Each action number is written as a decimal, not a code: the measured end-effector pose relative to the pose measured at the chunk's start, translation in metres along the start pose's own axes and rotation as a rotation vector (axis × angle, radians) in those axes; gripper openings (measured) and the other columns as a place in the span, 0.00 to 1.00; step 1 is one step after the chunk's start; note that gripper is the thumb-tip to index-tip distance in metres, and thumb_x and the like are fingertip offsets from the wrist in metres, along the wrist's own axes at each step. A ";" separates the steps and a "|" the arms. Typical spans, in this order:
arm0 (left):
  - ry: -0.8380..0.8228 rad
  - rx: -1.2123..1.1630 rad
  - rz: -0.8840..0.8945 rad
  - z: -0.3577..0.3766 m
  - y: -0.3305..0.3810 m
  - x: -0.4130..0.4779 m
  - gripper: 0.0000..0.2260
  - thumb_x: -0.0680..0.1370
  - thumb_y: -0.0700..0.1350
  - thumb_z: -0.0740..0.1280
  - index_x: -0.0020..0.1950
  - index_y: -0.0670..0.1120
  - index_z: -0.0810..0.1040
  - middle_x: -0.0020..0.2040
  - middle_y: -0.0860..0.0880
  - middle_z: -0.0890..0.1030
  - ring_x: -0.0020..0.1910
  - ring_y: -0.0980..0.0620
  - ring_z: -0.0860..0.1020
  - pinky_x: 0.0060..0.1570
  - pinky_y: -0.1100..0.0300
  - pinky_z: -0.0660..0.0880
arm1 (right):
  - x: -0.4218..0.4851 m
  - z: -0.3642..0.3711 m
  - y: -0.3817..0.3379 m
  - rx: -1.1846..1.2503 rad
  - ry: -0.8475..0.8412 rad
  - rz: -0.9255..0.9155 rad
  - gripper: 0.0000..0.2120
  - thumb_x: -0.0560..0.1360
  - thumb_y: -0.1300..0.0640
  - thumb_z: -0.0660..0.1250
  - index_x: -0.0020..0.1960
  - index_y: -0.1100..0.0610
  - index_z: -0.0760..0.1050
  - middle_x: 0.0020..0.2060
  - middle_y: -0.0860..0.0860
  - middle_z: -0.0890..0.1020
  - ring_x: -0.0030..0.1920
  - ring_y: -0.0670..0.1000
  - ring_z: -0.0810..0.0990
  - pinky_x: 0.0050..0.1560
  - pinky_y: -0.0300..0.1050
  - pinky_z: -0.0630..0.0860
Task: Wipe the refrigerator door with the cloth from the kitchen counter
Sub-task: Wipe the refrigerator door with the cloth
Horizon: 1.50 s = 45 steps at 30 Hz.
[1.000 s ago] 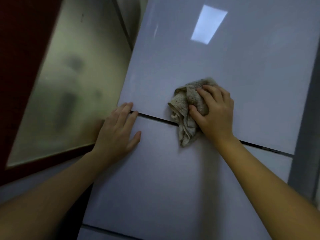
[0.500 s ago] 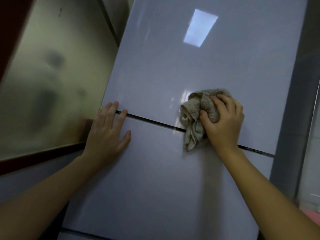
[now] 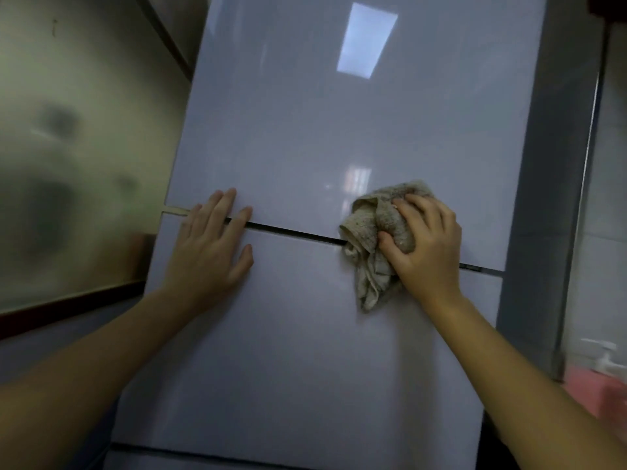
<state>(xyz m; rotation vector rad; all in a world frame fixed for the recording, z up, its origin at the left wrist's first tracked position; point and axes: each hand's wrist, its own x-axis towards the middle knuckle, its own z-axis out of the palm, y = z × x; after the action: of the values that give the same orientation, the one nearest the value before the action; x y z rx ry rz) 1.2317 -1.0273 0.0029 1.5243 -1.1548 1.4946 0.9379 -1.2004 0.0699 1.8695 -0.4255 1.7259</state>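
Note:
The pale glossy refrigerator door (image 3: pixel 339 130) fills the middle of the view, with a dark horizontal gap between its upper and lower panels. My right hand (image 3: pixel 425 245) presses a crumpled beige cloth (image 3: pixel 369 232) against the door over that gap, near the right edge. A loose end of the cloth hangs below my fingers. My left hand (image 3: pixel 210 249) lies flat with fingers spread on the door's left side, across the same gap, holding nothing.
A frosted glass panel (image 3: pixel 74 164) in a dark red frame stands left of the refrigerator. The grey refrigerator side (image 3: pixel 549 198) and a tiled wall are on the right. A pink object (image 3: pixel 597 395) with a white pump sits at lower right.
My right hand has slid the cloth to the right along the gap, toward the door's right edge. My left hand stays flat on the door. The view has shifted right.

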 end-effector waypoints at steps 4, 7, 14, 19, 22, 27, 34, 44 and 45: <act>-0.010 -0.011 -0.019 0.003 0.003 0.002 0.26 0.79 0.53 0.57 0.75 0.43 0.69 0.78 0.39 0.64 0.78 0.38 0.62 0.75 0.40 0.61 | -0.018 -0.013 0.023 -0.009 0.028 0.133 0.26 0.76 0.41 0.65 0.69 0.54 0.75 0.68 0.52 0.75 0.70 0.57 0.68 0.67 0.56 0.67; -0.030 -0.009 -0.004 -0.002 0.002 0.002 0.26 0.79 0.53 0.57 0.75 0.43 0.69 0.78 0.38 0.65 0.77 0.37 0.63 0.74 0.40 0.62 | -0.025 -0.013 0.022 -0.006 0.051 0.195 0.26 0.76 0.42 0.66 0.69 0.54 0.75 0.68 0.52 0.75 0.70 0.57 0.67 0.67 0.56 0.67; -0.125 -0.029 0.041 -0.011 -0.004 0.003 0.28 0.79 0.54 0.56 0.77 0.43 0.66 0.79 0.38 0.62 0.78 0.36 0.61 0.75 0.40 0.60 | -0.026 0.001 0.002 0.016 0.135 0.344 0.24 0.75 0.44 0.67 0.67 0.53 0.77 0.68 0.52 0.76 0.70 0.58 0.68 0.67 0.55 0.67; -0.123 -0.041 0.017 -0.012 -0.001 0.002 0.28 0.79 0.54 0.55 0.77 0.44 0.65 0.80 0.39 0.60 0.79 0.37 0.59 0.75 0.40 0.59 | -0.022 0.014 -0.023 0.037 0.160 0.362 0.23 0.75 0.44 0.67 0.67 0.52 0.77 0.68 0.52 0.76 0.70 0.57 0.69 0.66 0.55 0.68; -0.126 -0.046 0.018 -0.011 0.000 0.001 0.28 0.79 0.54 0.56 0.77 0.43 0.65 0.80 0.39 0.60 0.79 0.37 0.59 0.76 0.39 0.59 | -0.023 0.020 -0.038 0.030 0.111 0.237 0.24 0.74 0.43 0.68 0.66 0.52 0.77 0.67 0.51 0.76 0.69 0.57 0.69 0.66 0.55 0.68; -0.148 -0.057 0.033 -0.015 -0.001 0.002 0.29 0.78 0.54 0.55 0.77 0.43 0.64 0.80 0.38 0.60 0.79 0.36 0.58 0.75 0.38 0.59 | -0.034 0.009 -0.019 -0.004 0.056 0.079 0.24 0.75 0.42 0.69 0.67 0.52 0.77 0.67 0.51 0.77 0.69 0.56 0.70 0.67 0.57 0.69; -0.151 -0.062 0.049 -0.018 -0.002 0.002 0.30 0.78 0.55 0.54 0.77 0.42 0.65 0.79 0.37 0.61 0.78 0.35 0.59 0.75 0.39 0.59 | -0.052 -0.018 0.033 -0.024 0.126 0.382 0.24 0.76 0.44 0.67 0.68 0.53 0.76 0.68 0.52 0.75 0.70 0.56 0.68 0.70 0.57 0.67; -0.183 -0.128 0.057 -0.022 -0.007 0.002 0.30 0.78 0.58 0.54 0.76 0.42 0.66 0.80 0.38 0.61 0.79 0.37 0.59 0.75 0.39 0.59 | -0.036 0.002 -0.009 0.011 0.135 0.363 0.24 0.74 0.44 0.67 0.67 0.53 0.76 0.67 0.52 0.75 0.69 0.57 0.69 0.68 0.56 0.68; -0.188 -0.119 0.073 -0.023 -0.010 0.001 0.30 0.78 0.57 0.54 0.76 0.42 0.66 0.80 0.38 0.61 0.79 0.37 0.60 0.75 0.39 0.61 | -0.032 0.007 -0.018 0.016 0.127 0.328 0.24 0.74 0.44 0.67 0.67 0.53 0.77 0.67 0.52 0.76 0.69 0.57 0.69 0.68 0.56 0.68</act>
<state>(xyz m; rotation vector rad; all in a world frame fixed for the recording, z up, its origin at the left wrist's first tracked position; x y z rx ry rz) 1.2330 -1.0026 0.0069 1.5815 -1.3967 1.3251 0.9499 -1.1950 0.0348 1.7624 -0.7006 2.0522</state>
